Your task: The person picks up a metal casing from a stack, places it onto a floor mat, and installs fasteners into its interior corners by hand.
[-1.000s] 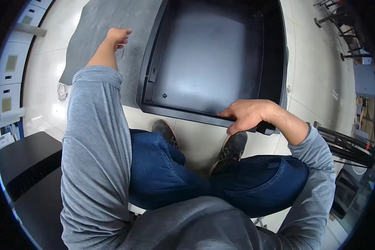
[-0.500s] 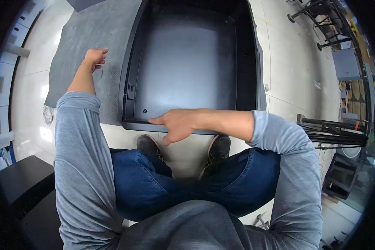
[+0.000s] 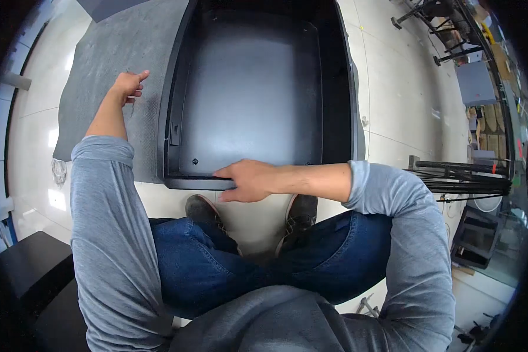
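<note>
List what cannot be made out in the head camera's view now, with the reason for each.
All in the head view:
- Far rim of the large black rectangular box: cut off by the top edge.
- Some fingers of the bare right hand: hidden beneath that hand.
- Dark grey flat-sided object: mostly cut off by the top edge.
- Small dark fitting in the box's near-left corner: too small to identify.

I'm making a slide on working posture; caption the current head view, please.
Right hand at the near edge of a black open-topped box, left hand out over a grey mat.
</note>
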{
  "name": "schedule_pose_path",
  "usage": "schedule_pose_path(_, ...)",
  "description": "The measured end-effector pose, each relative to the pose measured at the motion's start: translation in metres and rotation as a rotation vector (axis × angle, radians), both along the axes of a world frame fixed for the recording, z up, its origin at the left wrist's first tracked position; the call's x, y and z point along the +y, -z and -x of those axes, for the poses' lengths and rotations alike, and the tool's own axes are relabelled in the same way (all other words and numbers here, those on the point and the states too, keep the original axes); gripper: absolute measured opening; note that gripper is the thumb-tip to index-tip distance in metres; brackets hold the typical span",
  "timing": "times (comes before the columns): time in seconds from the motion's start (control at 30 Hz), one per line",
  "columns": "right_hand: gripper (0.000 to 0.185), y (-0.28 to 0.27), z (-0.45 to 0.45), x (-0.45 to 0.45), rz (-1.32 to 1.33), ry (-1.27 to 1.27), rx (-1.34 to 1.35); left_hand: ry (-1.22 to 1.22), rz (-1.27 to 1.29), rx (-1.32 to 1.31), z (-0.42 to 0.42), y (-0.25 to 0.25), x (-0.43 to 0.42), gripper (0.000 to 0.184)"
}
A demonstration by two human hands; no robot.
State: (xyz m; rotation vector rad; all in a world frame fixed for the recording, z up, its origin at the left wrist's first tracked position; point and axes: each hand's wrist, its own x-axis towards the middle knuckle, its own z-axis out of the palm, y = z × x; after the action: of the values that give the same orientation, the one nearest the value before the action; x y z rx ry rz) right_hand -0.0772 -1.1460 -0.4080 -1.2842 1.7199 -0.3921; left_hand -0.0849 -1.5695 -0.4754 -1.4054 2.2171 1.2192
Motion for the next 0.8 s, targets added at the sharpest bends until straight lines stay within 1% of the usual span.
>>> schedule_pose_path(0.07, 0.058, -0.008, 0.019, 0.007, -0.052, -0.044, -0.055, -0.002, -0.004, 0.006, 0.000, 0.003, -0.003, 0.056)
schedule_pose_path(0.13, 0.049, -0.016, 0.043, 0.008, -0.142, -0.034, -0.118, -0.015, -0.005, 0.017, 0.004, 0.005, -0.004, 0.056)
schedule_pose_path(0.17, 0.045, -0.026, 0.056, 0.010, -0.211, -0.028, -0.036, -0.020, -0.025, 0.039, 0.005, 0.005, -0.002, 0.060)
schedule_pose_path(0.2, 0.045, -0.037, 0.071, 0.011, -0.269, 0.008, 0.060, -0.022, -0.042, 0.063, 0.009, 0.003, 0.000, 0.064)
schedule_pose_path(0.23, 0.049, -0.031, 0.087, 0.024, -0.062, 0.176, 0.130, -0.020, -0.059, 0.089, 0.015, 0.001, 0.004, 0.068)
schedule_pose_path(0.27, 0.054, -0.019, 0.107, 0.036, 0.059, 0.324, 0.450, -0.033, -0.080, 0.101, 0.021, -0.004, 0.009, 0.075)
schedule_pose_path(0.3, 0.056, -0.007, 0.131, 0.051, 0.210, 0.406, 0.759, -0.044, -0.099, 0.116, 0.029, -0.012, 0.014, 0.081)
schedule_pose_path(0.33, 0.061, -0.017, 0.151, 0.059, 0.207, 0.557, 0.864, -0.053, -0.115, 0.131, 0.038, -0.018, 0.021, 0.087)
schedule_pose_path(0.37, 0.072, -0.005, 0.173, 0.079, 0.260, 0.589, 1.096, 0.017, -0.165, 0.142, 0.046, -0.021, 0.029, 0.091)
schedule_pose_path(0.4, 0.089, -0.017, 0.183, 0.092, 0.002, 0.667, 1.096, 0.087, -0.212, 0.152, 0.052, -0.024, 0.038, 0.095)
schedule_pose_path(0.43, 0.099, -0.008, 0.192, 0.110, -0.100, 0.759, 1.214, 0.159, -0.257, 0.161, 0.059, -0.030, 0.052, 0.099)
schedule_pose_path(0.47, 0.089, -0.003, 0.196, 0.123, -0.168, 0.902, 1.127, 0.369, -0.277, 0.117, 0.058, -0.058, 0.083, 0.107)
schedule_pose_path(0.5, 0.080, 0.003, 0.199, 0.134, -0.236, 1.043, 1.030, 0.447, -0.085, 0.031, 0.062, -0.054, 0.088, 0.097)
schedule_pose_path(0.57, 0.061, 0.022, 0.215, 0.152, -0.373, 0.986, 0.721, 0.568, 0.075, -0.065, 0.074, -0.026, 0.084, 0.074)
schedule_pose_path(0.6, 0.053, 0.031, 0.223, 0.159, -0.431, 0.954, 0.562, 0.512, 0.131, -0.007, 0.072, -0.022, 0.086, 0.065)
schedule_pose_path(0.67, 0.043, 0.044, 0.235, 0.167, -0.409, 0.964, 0.552, 0.396, 0.246, 0.109, 0.066, -0.022, 0.093, 0.047)
schedule_pose_path(0.7, 0.039, 0.042, 0.234, 0.164, -0.398, 0.962, 0.543, 0.414, 0.320, 0.064, 0.069, -0.024, 0.097, 0.043)
schedule_pose_path(0.73, 0.039, 0.035, 0.236, 0.166, -0.417, 1.010, 0.344, 0.428, 0.390, 0.012, 0.069, -0.026, 0.101, 0.040)
schedule_pose_path(0.8, 0.034, 0.029, 0.233, 0.166, -0.349, 1.034, 0.314, 0.425, 0.538, -0.036, 0.072, -0.036, 0.105, 0.036)
